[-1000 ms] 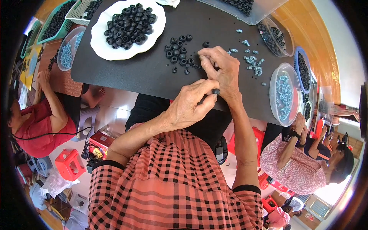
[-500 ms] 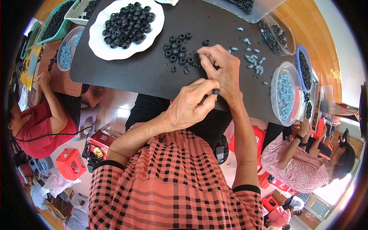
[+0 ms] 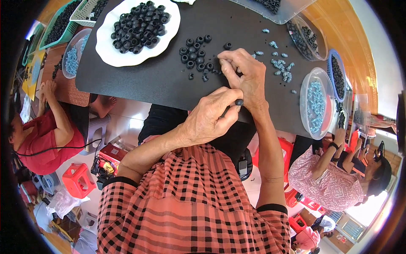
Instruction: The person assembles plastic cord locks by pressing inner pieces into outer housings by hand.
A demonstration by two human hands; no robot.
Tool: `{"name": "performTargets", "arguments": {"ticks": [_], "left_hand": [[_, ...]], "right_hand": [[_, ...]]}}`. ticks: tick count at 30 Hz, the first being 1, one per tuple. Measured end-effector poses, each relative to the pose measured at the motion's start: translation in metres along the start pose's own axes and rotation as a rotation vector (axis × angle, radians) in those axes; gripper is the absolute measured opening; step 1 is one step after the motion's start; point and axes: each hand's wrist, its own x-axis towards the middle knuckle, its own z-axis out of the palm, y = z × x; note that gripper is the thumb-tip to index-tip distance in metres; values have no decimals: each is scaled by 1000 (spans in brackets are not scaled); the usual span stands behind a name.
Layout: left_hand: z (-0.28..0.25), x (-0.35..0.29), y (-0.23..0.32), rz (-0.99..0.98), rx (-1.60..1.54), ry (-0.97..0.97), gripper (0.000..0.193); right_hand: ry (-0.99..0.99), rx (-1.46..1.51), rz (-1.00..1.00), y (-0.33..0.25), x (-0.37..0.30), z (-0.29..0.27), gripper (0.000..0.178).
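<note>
My left hand (image 3: 211, 115) is closed, with a small round black piece (image 3: 239, 102) pinched between thumb and forefinger, close to my right wrist. Over the dark table, my right hand (image 3: 246, 76) has its fingers curled and pressed together; whatever they hold, if anything, is hidden. Just left of it lies a loose group of hollow black beads (image 3: 193, 56), with small curved black bits (image 3: 205, 78) nearer me. Small blue-and-dark spiral pieces (image 3: 279, 64) are scattered to its right.
A white scalloped plate (image 3: 105, 46) heaped with black beads stands at the left. Clear tubs, one with blue pieces (image 3: 316, 106) and another with dark pieces (image 3: 306, 40), line the right edge. Other people work at both sides; a red stool (image 3: 78, 181) stands on the floor.
Both hands keep almost the same pose and grip. The view has shifted very slightly; nothing is visibly picked up or let go.
</note>
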Motion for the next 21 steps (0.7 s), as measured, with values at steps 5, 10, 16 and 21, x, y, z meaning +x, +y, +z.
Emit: {"name": "performTargets", "arguments": {"ticks": [5,10,16,21], "left_hand": [[0,0,0,10,6,-4,25],[-1,-1,1,-6,11,-24,25],[1,1,1,37,36,-11,25],[0,-1,0,-20,37,-26,25]], "right_hand": [[-1,-15,-3,0,0,-1,14],[6,-6,-3,-1,0,0,14],[-3,-14,4,1,0,-1,14],[-8,-12,1,0,0,-1,13]]}}
